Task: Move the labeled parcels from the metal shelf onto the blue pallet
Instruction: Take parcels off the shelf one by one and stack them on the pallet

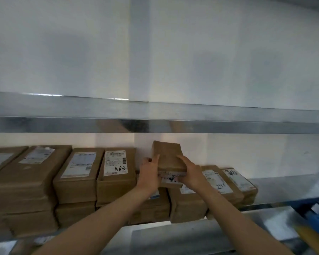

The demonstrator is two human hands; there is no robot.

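Both hands are gripping one brown parcel [170, 159], left hand [149, 173] and right hand [191, 173] fingers closed round its sides. It's tilting above the stacked parcels [116, 173] on the metal shelf [284, 192].

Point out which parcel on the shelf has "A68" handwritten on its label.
The A68 parcel tops the stack just left of the left hand. Its white label bears "A68" in black marker; labels further left show none legible.

brown labeled parcels [116, 173] stacked along the metal shelf [155, 124], one parcel [170, 159] tilted up above the stacks
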